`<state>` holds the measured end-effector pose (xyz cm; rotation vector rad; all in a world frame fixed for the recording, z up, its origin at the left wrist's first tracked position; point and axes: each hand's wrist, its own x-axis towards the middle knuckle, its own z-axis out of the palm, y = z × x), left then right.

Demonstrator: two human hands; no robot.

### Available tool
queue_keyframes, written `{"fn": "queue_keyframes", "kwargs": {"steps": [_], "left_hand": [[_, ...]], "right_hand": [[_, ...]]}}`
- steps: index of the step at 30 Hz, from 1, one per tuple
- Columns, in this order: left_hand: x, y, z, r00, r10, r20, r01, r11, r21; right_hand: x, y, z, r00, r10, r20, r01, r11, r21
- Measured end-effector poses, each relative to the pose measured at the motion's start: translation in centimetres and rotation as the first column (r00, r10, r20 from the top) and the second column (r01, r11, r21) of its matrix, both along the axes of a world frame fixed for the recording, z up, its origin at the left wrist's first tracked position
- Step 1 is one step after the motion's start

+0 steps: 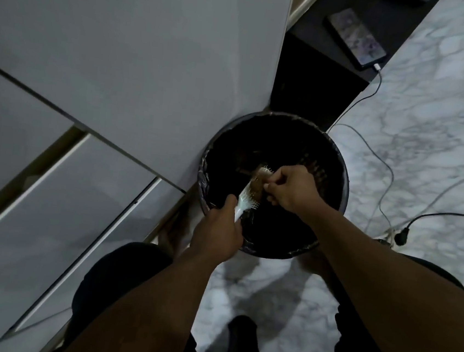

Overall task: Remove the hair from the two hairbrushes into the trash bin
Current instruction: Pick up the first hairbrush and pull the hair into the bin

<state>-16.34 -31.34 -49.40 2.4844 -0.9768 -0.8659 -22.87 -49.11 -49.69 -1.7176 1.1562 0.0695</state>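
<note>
While the right hand (289,187) worked with its fingertips (269,187) pinched together on the mat of brown hair (257,188) caught in the bristles, the left hand (217,231) was closed firmly round the handle of the white paddle hairbrush (247,199). Whether the pinch had lifted any strands clear could not be told, since the light was dim and the knuckles hid the contact. Both hands were held over the open mouth of the round black trash bin (340,170), which stood on the marble floor (431,125) against a white cabinet panel (123,49).

The brush's long axis ran from the handle, lower left in the left hand, up and to the right toward the head, so the head pointed away from the person and over the bin's dark interior; the bristles faced up and to the right, toward the plucking hand. A second hairbrush was not to be seen.

To do the step well, the pinch should probably take the mat low, near the bristle roots, and draw it along the bristles rather than across them, with the head kept inside the rim so that loose strands would fall into the liner. A phone (354,36) on a charging cable (377,90) lay well apart on a dark shelf.
</note>
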Motion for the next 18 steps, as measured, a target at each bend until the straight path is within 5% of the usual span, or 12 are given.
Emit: {"fn": "queue_keyframes", "kwargs": {"steps": [6,15,18], "left_hand": [[-0.6,-0.1,-0.4,0.999,-0.016,0.032,0.014,0.997,0.073],[0.0,-0.4,-0.8,0.998,0.049,0.034,-0.049,0.999,0.014],[-0.1,-0.6,-0.8,0.999,0.03,0.037,-0.03,0.999,-0.015]], "right_hand": [[0.0,-0.8,-0.2,0.999,0.049,0.005,-0.049,0.99,0.13],[0.4,-0.2,0.1,0.978,-0.197,0.064,0.169,0.938,0.302],[0.4,0.6,0.4,0.989,-0.086,0.12,0.057,0.973,0.226]]}}
